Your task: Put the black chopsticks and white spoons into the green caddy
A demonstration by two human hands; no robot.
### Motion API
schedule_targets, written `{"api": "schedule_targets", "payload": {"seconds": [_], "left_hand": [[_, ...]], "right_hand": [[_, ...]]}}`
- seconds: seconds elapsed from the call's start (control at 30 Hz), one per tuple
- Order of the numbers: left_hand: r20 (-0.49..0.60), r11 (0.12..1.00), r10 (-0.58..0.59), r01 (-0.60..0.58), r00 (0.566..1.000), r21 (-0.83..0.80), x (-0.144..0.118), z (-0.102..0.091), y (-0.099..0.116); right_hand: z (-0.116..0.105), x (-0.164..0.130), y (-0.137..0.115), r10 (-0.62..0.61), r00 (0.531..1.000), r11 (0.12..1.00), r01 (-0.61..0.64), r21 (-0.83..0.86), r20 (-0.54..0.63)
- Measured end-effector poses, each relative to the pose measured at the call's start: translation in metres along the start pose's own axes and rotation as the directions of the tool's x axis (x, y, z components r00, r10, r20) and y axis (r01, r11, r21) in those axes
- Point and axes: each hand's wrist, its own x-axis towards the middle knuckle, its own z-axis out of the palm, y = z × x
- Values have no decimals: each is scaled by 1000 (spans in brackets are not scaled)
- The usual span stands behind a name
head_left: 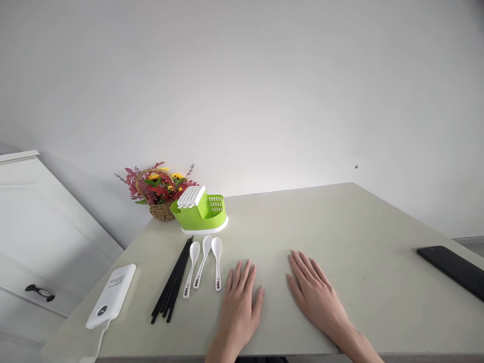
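Observation:
My left hand [241,307] lies palm down near the table's front edge, fingers stretched out, holding nothing. To its right, apart from it, my right hand [313,292] also rests flat and open. Three white spoons lie just left of my left hand: a right one [217,259], a middle one [203,259] and a left one [192,267]. Beside them is a loose bundle of black chopsticks [174,282]. Behind the spoons stands a green utensil holder [196,217] with a white slotted top and white base.
A wicker basket [162,212] of artificial flowers stands at the back left. A white power bank [111,296] with a cable lies at the left edge. On the right edge is a black phone [454,269]. A white cabinet [49,242] adjoins the table [302,217] on the left.

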Motion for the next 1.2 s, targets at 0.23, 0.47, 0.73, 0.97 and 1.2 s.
{"api": "schedule_targets", "payload": {"seconds": [0.23, 0.47, 0.73, 0.97, 1.2], "left_hand": [[5, 1000, -1, 1, 1000, -1, 0, -1, 0], [15, 1000, -5, 5, 1000, 13, -1, -2, 1], [17, 999, 5, -5, 1000, 32, 0, -1, 1], [56, 997, 80, -80, 995, -12, -10, -23, 6], [73, 897, -75, 99, 995, -431, -58, -65, -1]], "right_hand": [[-2, 0, -1, 12, 999, 1000, -11, -30, 53], [-3, 1, -2, 39, 996, 999, -38, -12, 84], [-4, 2, -1, 37, 996, 999, -36, -8, 77], [-3, 1, 0, 32, 998, 999, -33, 18, 61], [-4, -1, 1, 40, 998, 998, -41, 40, 45]]}}
